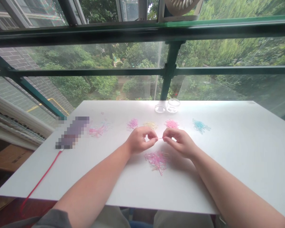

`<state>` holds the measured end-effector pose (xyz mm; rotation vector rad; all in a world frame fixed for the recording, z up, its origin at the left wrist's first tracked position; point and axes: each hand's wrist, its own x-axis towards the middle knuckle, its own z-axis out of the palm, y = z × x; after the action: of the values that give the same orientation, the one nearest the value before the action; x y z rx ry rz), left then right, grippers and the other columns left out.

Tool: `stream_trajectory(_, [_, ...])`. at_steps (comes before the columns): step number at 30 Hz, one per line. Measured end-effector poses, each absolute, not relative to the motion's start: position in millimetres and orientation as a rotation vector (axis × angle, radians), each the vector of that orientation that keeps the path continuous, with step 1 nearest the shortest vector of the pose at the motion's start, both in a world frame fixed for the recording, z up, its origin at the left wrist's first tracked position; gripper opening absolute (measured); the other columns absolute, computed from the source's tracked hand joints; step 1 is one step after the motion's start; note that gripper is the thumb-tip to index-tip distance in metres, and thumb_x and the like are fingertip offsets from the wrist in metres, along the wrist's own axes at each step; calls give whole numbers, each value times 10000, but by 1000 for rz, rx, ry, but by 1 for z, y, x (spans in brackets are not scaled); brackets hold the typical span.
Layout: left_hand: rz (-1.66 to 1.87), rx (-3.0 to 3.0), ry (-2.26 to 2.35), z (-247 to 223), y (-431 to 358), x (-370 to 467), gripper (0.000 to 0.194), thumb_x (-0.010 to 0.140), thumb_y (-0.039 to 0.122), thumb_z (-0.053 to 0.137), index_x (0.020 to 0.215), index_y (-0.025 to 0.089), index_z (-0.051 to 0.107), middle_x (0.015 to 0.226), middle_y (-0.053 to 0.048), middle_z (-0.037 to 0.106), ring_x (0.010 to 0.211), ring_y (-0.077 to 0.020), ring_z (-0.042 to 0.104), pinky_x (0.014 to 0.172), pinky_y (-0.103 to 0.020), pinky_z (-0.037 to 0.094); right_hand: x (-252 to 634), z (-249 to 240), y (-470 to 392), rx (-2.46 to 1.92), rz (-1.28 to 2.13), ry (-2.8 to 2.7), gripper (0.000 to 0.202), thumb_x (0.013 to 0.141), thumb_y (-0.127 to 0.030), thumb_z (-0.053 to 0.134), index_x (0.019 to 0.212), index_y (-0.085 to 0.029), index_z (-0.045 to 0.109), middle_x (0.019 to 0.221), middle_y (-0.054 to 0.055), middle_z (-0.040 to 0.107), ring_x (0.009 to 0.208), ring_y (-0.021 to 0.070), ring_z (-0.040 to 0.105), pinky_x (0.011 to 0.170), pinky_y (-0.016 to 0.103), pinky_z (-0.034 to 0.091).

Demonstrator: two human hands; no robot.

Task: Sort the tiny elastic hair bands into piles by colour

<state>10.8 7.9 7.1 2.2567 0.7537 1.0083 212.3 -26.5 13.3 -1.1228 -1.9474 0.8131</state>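
My left hand (142,139) and my right hand (179,141) meet over the middle of the white table, each in a pinch. Between their fingertips a thin pink rubber band (160,138) is drawn out straight. Just below my hands lies a mixed heap of rubber bands (156,160), mostly pink and purple. Behind them are a purple pile (132,123), a pale yellow pile (150,125) partly covered by my left hand, and a pink pile (171,123). A blue pile (200,125) sits farther right.
Two clear round containers (173,106) stand near the table's (239,152) far edge. Toward the left are a loose pink and pale blue pile (98,130) and a pixelated dark object (73,133) with a red cord (41,180). Green railings and windows lie beyond the table.
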Motion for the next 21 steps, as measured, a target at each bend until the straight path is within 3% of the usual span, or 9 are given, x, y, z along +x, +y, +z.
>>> stream_trajectory(21, [1051, 2222, 778, 1, 9, 10, 46, 762, 182, 581, 731, 159, 605, 681, -14, 612, 639, -107, 546, 625, -249, 411, 203, 4, -26, -1151, 789, -1925, 75, 806, -202, 523, 746, -172, 557, 640, -5, 534, 584, 111, 470, 570, 244, 393])
